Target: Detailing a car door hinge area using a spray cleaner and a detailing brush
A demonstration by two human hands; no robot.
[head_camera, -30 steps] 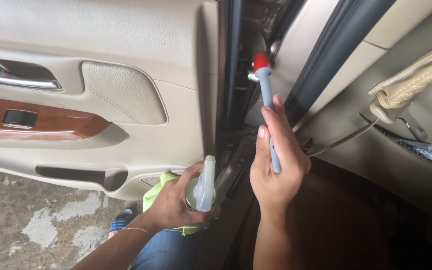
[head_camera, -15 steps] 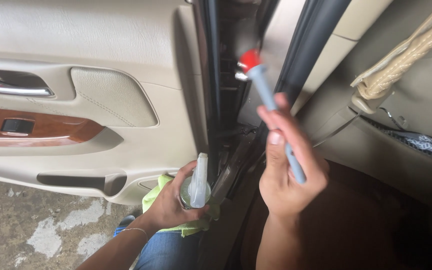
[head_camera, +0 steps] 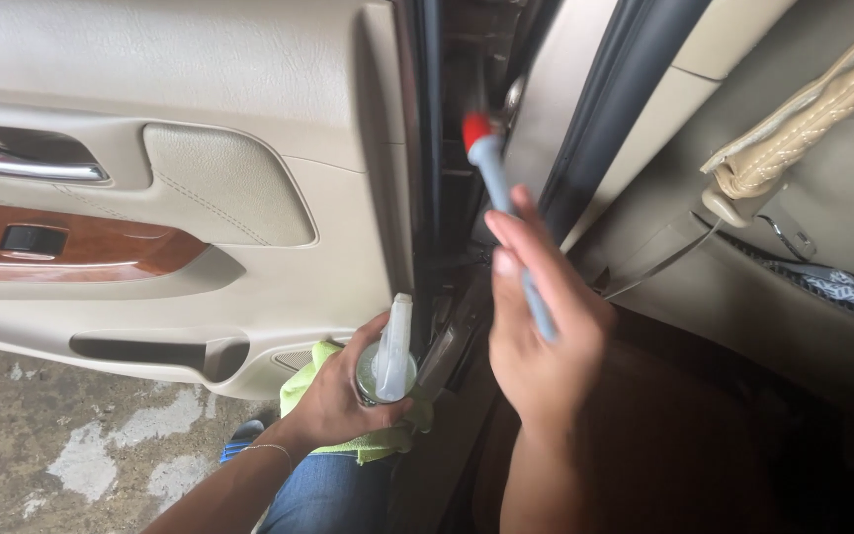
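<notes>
My right hand (head_camera: pixel 544 336) grips a blue-handled detailing brush (head_camera: pixel 496 183) with a red collar, its tip up in the dark door hinge gap (head_camera: pixel 452 109) between the open car door and the body. My left hand (head_camera: pixel 343 396) sits lower, by the door's bottom corner, holding a clear spray bottle (head_camera: pixel 390 351) with a white nozzle together with a yellow-green cloth (head_camera: pixel 310 374). The brush bristles are hidden in the dark gap.
The beige door panel (head_camera: pixel 200 227) fills the left, with a chrome handle (head_camera: pixel 27 166), wood trim with a switch (head_camera: pixel 61 247) and a lower pocket. A black pillar seal (head_camera: pixel 615 109), a beige seat edge (head_camera: pixel 812 119) and a seat belt are at right. Concrete ground (head_camera: pixel 71 455) lies below.
The brush tip has shifted left and slightly down along the hinge gap, and my right hand has tilted with it. My left hand with the bottle and cloth has barely moved.
</notes>
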